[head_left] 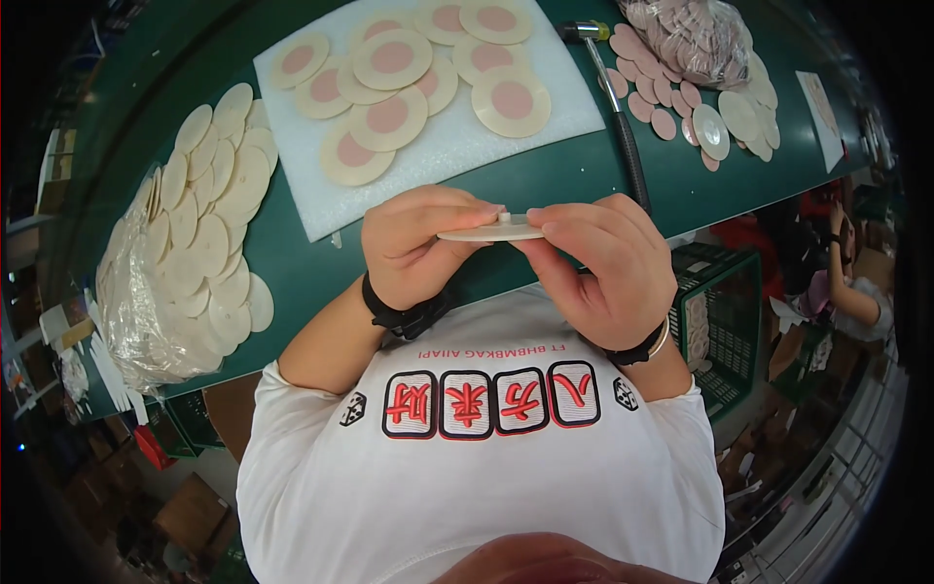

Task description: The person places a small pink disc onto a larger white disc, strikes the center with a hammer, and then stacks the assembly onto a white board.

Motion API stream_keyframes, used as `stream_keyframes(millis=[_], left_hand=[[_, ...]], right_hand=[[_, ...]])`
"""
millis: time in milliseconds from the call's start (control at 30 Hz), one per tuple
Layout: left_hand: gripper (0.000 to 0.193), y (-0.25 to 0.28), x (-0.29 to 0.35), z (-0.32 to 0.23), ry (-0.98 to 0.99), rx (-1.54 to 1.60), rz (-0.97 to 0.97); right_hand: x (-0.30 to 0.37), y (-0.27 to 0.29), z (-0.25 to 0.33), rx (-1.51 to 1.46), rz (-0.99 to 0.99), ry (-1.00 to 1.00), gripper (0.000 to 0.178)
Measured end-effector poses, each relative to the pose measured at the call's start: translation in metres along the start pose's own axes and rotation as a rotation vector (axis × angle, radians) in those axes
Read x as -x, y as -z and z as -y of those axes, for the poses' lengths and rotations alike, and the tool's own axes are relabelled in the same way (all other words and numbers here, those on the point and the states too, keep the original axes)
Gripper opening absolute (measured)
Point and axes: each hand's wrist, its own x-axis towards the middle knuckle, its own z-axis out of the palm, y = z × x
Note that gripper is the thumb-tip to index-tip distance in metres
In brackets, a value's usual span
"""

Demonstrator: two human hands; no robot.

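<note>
Between my two hands, just over the table's near edge, a cream disc [492, 235] is held nearly edge-on. A small pale peg [505, 218] stands up at its middle. My left hand [420, 243] pinches the disc's left side with thumb and fingers. On the opposite rim, my right hand [603, 263] is closed, its fingertips close to the peg. The disc's underside is hidden from view. Beyond my hands, several cream discs with pink centres [392, 58] lie overlapping on a white foam sheet [443, 161].
At the left, plain cream discs [209, 243] spill from a clear plastic bag [146, 326]. A hammer [623, 136] lies right of the foam. Farther right are pink discs [664, 124] and a bag of them [696, 44]. A green crate [725, 311] stands below the table; another person [856, 292] is at far right.
</note>
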Motion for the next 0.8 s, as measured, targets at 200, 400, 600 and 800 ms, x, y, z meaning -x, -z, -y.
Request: stream_keyframes(millis=[200, 400, 600, 800], left_hand=[[0.027, -0.001, -0.001, -0.001, -0.004, 0.03, 0.017], [0.027, 0.0, -0.004, -0.003, -0.005, 0.021, 0.035], [0.026, 0.0, -0.002, -0.006, -0.028, 0.044, 0.034], [0.032, 0.0, -0.002, -0.006, -0.075, -0.033, 0.036]], right_hand=[[-0.003, 0.006, 0.0, 0.007, 0.059, -0.001, 0.041], [-0.004, 0.004, -0.001, -0.015, 0.05, 0.027, 0.041], [-0.003, 0.006, 0.002, -0.007, 0.042, 0.025, 0.04], [-0.009, 0.016, 0.011, 0.013, 0.119, 0.021, 0.039]])
